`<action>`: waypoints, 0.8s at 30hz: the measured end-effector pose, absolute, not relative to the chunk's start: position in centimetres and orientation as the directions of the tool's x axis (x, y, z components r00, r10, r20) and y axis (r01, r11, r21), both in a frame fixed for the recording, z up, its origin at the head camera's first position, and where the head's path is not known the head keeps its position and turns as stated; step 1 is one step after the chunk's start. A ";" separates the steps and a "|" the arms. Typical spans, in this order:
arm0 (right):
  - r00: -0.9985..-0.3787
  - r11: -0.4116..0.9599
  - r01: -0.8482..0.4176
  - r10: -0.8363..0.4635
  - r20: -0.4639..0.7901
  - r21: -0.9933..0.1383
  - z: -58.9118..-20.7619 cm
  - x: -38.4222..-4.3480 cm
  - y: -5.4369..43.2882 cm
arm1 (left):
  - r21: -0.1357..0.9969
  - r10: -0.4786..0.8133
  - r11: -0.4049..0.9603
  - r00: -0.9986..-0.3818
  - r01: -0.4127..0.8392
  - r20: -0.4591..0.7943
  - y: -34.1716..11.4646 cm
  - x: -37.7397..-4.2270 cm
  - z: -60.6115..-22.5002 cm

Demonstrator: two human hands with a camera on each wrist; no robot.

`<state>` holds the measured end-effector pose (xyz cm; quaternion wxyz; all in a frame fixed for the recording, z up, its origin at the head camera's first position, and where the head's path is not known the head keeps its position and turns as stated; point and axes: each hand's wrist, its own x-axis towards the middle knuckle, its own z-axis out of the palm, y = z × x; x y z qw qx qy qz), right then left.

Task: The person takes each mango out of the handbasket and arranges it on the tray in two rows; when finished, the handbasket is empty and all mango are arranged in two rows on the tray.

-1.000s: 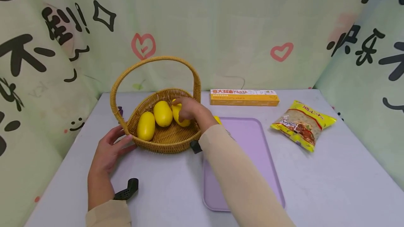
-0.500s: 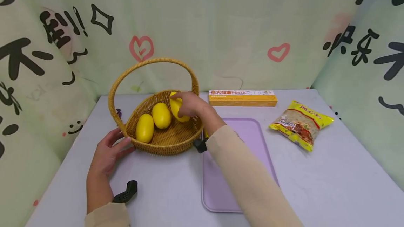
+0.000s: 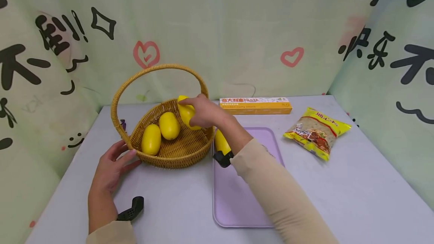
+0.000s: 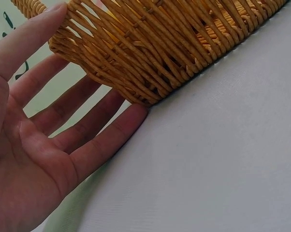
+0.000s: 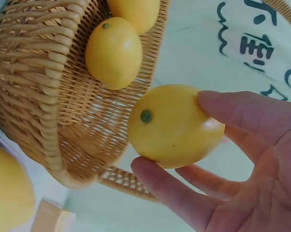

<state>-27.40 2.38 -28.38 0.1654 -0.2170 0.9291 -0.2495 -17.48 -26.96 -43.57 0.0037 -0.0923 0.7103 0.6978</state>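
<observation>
My right hand (image 3: pixel 207 111) pinches a lemon (image 3: pixel 185 113) between thumb and fingers over the back right of the wicker basket (image 3: pixel 183 161). In the right wrist view the held lemon (image 5: pixel 172 133) turns its green stem end toward the basket. Two more lemons lie inside, one at the left (image 3: pixel 151 139) and one in the middle (image 3: pixel 169 125). Against the basket's left side rests my left hand (image 3: pixel 113 166), thumb at the rim. Its fingers (image 4: pixel 107 140) stretch fairly straight to the wickerwork in the left wrist view.
Right of the basket, a purple tray (image 3: pixel 237 199) bears another lemon (image 3: pixel 221 143), partly behind my right wrist. At the back stands a pasta box (image 3: pixel 255 106). A yellow noodle packet (image 3: pixel 317 133) lies at the right. The basket's tall handle (image 3: pixel 159 69) arches overhead.
My right hand has drawn the pinched lemon up from beside the other two in the basket. The tray's lemon shows more. My left hand keeps its place at the basket's side.
</observation>
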 end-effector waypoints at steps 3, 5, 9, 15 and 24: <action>-0.850 0.780 -0.352 -0.498 -0.172 -0.518 -27.8 -26.8 2.8 | 0.991 -0.126 0.007 -0.983 -0.132 -0.130 -26.9 -17.6 -43.5; -0.849 0.778 -0.365 -0.503 -0.160 -0.511 -27.3 -26.4 3.1 | 0.991 -0.126 0.013 -0.983 -0.133 -0.131 -26.9 -17.6 -43.5; -0.853 0.778 -0.359 -0.498 -0.157 -0.516 -26.6 -25.6 3.7 | 0.990 -0.127 0.027 -0.983 -0.137 -0.133 -26.9 -17.7 -43.4; -0.865 0.783 -0.344 -0.479 -0.149 -0.519 -26.0 -24.4 4.7 | 0.988 -0.132 0.023 -0.980 -0.152 -0.147 -26.9 -17.8 -43.3; -0.867 0.781 -0.363 -0.483 -0.123 -0.508 -25.8 -22.8 6.5 | 0.985 -0.131 0.025 -0.978 -0.170 -0.165 -26.8 -17.5 -43.3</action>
